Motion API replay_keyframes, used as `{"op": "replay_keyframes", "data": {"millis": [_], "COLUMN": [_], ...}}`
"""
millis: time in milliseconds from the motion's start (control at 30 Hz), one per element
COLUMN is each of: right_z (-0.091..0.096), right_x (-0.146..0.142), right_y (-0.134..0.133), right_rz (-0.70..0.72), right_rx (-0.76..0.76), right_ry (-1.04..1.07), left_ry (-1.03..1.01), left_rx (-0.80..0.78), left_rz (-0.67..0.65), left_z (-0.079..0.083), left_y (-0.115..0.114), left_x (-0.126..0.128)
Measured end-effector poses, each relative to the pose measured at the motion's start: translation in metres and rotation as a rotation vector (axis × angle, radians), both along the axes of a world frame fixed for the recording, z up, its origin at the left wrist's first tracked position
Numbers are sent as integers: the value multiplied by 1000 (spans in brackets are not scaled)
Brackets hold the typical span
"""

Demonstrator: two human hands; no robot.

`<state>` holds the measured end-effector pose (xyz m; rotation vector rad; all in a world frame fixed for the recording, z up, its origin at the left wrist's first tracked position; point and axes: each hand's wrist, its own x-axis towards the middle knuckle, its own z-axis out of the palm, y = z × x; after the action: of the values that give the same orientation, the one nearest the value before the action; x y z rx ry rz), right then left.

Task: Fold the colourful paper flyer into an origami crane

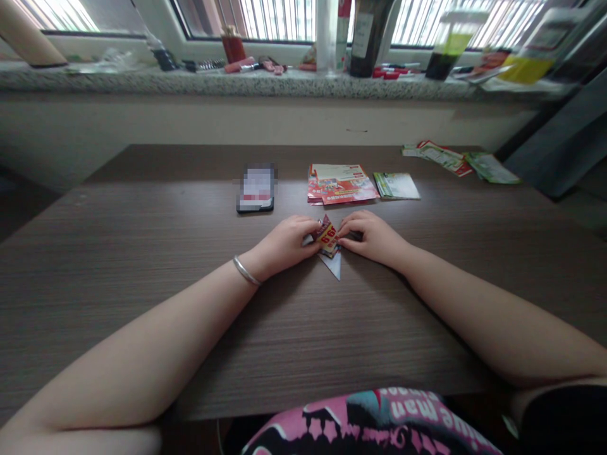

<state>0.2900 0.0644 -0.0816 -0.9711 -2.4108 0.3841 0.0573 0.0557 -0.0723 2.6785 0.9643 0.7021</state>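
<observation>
Between my two hands is a small piece of folded paper (328,239), printed red and yellow, with a white triangular point (332,265) sticking out toward me. My left hand (294,241), with a silver bangle at the wrist, pinches the paper's left side. From the right, my right hand (368,235) has its thumb and fingers closed on the right edge. Both hands rest low at the tabletop. Just beyond them lies a stack of red printed leaflets (341,184), with a green and white paper pad (396,186) to its right.
A phone (257,188), its screen blurred, lies left of the leaflets on the brown wooden table (142,265). More green and red leaflets (446,158) are at the far right corner. Bottles, a jar (232,45) and small items line the stone windowsill (190,83) behind.
</observation>
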Motion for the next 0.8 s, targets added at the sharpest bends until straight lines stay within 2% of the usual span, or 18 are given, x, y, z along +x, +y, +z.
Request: {"op": "replay_keyframes", "data": {"millis": [167,367,500,600,800], "right_z": [-4,-1,2,3,7], "right_x": [-6,-9,-10,-10,-8], "right_y": [-7,-8,-7,-11,-22], "right_rz": [-32,47,45,9,26], "right_rx": [16,57,37,47,156], "right_ry": [29,73,2,-52,-197], "left_ry": [-35,-27,-26,-2,123], "left_rx": [-49,-78,-56,-5,88], "left_rz": [-10,-1,-77,-81,-138], "left_z": [-4,0,0,-1,5], "left_y": [1,1,4,5,6], "left_x": [2,1,-1,-3,-8]}}
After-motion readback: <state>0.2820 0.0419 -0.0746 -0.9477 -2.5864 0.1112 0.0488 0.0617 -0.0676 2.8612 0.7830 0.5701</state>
